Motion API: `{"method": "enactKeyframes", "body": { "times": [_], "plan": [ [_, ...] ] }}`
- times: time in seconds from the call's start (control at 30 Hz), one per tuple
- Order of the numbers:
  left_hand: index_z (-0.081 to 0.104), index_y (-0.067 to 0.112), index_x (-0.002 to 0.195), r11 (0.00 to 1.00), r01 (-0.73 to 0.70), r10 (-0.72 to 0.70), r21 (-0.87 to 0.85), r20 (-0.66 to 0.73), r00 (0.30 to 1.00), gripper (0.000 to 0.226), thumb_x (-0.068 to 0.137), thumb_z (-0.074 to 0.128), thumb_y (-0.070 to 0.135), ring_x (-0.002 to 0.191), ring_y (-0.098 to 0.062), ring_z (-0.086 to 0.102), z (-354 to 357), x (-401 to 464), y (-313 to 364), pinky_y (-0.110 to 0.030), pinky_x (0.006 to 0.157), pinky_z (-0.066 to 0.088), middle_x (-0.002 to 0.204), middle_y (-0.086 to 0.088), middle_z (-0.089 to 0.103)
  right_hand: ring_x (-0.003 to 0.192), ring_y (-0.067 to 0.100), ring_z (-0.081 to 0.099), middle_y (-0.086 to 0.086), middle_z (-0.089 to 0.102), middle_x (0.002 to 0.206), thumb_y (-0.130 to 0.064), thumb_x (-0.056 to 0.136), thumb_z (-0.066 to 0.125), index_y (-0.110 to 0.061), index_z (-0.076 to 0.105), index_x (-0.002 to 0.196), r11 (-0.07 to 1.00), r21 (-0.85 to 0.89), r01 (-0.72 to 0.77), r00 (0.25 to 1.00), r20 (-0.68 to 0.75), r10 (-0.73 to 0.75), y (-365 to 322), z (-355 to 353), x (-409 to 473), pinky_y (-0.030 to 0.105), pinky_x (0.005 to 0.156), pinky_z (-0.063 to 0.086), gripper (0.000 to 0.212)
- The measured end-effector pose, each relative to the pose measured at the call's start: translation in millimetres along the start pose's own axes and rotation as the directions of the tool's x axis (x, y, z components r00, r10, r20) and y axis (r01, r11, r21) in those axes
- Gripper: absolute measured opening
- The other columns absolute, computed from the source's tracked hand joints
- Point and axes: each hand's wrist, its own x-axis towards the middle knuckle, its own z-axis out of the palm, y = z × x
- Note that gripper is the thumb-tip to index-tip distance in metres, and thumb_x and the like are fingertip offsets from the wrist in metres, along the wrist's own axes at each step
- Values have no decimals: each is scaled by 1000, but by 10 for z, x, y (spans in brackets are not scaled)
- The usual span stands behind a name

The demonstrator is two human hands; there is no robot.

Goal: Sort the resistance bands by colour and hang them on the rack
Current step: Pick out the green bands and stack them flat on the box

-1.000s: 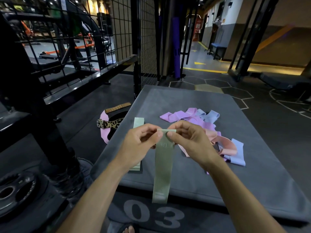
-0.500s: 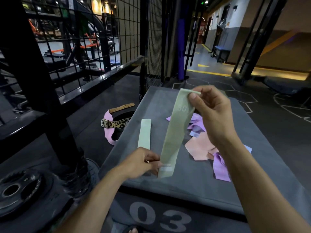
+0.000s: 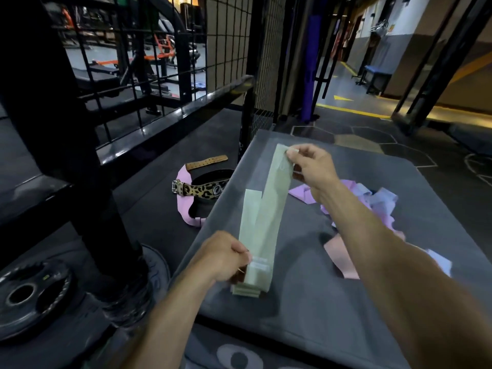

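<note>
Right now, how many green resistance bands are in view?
2: one stretched between the left hand and right hand, one lying flat on the grey box beneath it. The pile may hide more.

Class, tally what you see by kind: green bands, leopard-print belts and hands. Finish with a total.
Green bands: 2 (held band, flat band)
Leopard-print belt: 1
Hands: 2 (left hand, right hand)
Total: 5

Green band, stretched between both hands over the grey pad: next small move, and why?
Probably lower the green band flat onto the green stack lying on the grey pad. The right hand pinches its far end and the left hand its near end, and it already runs lengthwise over that stack, colours matching. The pink, purple and blue pile is still unsorted.
</note>
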Motion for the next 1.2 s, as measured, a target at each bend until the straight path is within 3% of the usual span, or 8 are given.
{"method": "enactKeyframes", "body": {
  "times": [0.17,0.3,0.5,0.63,0.77,0.93,1.1,1.2],
  "plan": [
    [51,22,95,991,130,-131,31,47,990,28,87,78,25,70,-22,60,-93,52,-29,-29,46,52,96,-11,64,53,2,53,-2,64,69,-8,88,73,-12,70,85,969,-221,-106,994,12,112,589,285,317,13,47,39,6],
    [50,21,92,984,177,-179,28,95,979,28,87,78,21,74,-30,63,-67,130,-18,-44,69,63,89,-13,65,47,-2,52,-1,63,66,-2,85,73,-9,71,82,940,-302,-158,982,53,182,919,408,459,14,50,43,8],
    [49,18,86,978,206,-208,26,60,976,23,94,68,8,44,-15,56,-41,172,120,-25,43,47,73,-11,64,61,11,55,-2,65,67,-7,82,76,-15,71,77,920,-332,-209,970,50,239,1243,496,535,23,63,47,11],
    [50,18,80,968,226,-230,113,27,973,25,93,70,11,55,-19,62,-39,176,110,-31,56,59,84,-13,68,64,12,55,1,66,71,-7,81,77,-15,73,78,918,-347,-192,975,37,218,1310,531,547,21,63,46,10],
    [62,13,92,951,222,-231,216,19,973,10,93,71,16,87,-33,75,-36,171,84,-43,75,63,101,-16,74,67,13,56,1,67,71,-8,77,77,-18,73,73,904,-385,-188,977,23,213,1373,533,568,25,68,49,12],
    [59,11,88,932,214,-236,293,39,971,16,94,68,23,69,-28,70,-8,144,71,-42,72,64,95,-16,75,70,8,64,-14,70,65,-35,58,78,-37,75,72,848,-508,-150,982,21,187,1466,508,605,40,92,56,14],
    [53,18,89,917,181,-212,355,50,976,14,91,66,21,78,-29,75,-23,130,75,-40,67,64,97,-9,70,80,14,64,-13,66,72,-27,76,75,-30,70,77,778,-628,-18,990,96,101,1355,537,584,31,86,55,6],
    [52,19,101,888,144,-172,436,24,985,17,92,63,29,75,-25,71,-40,110,112,-37,73,61,98,-4,66,89,18,66,-6,70,90,-20,82,65,-27,73,98,738,-673,55,981,173,85,1289,582,585,25,74,52,20]
  ]
}}
